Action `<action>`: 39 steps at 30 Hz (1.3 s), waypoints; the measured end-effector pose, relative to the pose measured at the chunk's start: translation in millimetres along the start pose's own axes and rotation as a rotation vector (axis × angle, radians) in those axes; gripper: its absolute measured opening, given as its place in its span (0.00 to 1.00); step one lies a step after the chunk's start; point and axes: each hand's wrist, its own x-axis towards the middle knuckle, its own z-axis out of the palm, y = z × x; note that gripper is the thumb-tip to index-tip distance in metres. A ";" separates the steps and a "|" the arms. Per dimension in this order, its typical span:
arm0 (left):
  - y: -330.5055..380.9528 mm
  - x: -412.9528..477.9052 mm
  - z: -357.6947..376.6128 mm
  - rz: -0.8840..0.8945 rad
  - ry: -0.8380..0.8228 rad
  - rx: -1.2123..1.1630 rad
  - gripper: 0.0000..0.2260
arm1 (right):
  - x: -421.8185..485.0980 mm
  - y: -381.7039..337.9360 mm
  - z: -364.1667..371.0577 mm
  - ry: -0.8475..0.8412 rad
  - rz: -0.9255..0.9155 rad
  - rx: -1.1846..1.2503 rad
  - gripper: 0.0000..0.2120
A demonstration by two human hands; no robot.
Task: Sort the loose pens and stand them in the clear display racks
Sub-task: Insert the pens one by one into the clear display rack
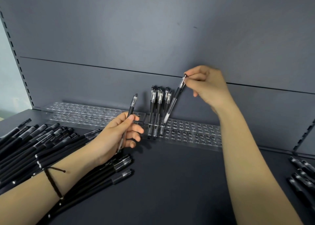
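right hand [206, 86] up at 2 o'clock, fingers pinching the cap end of a clear pen [175, 96]. the pen leans, top toward 1 o'clock, tip down at a hole in the right rack [196, 132], just on the 3 o'clock side of the standing pens [157, 102]. those few stand upright in the rack's near-left corner, caps up, close together.

left hand [119, 132] at 8 o'clock, thumb and fingers curled round a second pen [131, 107], cap pointing to 12, its lower end running down behind the palm. a dark cord [52, 182] loops the left wrist.

the left rack [81, 112] lies at 10 o'clock against the grey back panel [153, 37], end to end with the right one.

a pile of black pens [34, 142] sprawls on the dark shelf [179, 182] from 9 to 7 o'clock, partly under the left forearm. more pens [303, 173] lie at the 4 o'clock edge, well apart from the racks.
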 end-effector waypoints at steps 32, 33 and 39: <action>-7.6 -14.9 3.8 0.558 -0.110 1.364 0.16 | -9.9 -24.2 16.8 -0.004 -0.157 -0.014 0.12; -7.5 -18.6 9.6 0.577 -0.159 1.440 0.16 | -6.7 -19.0 11.6 0.046 -0.174 -0.037 0.12; -20.4 -29.4 27.1 0.669 -0.256 1.739 0.18 | -1.3 0.5 6.3 0.074 -0.161 -0.151 0.10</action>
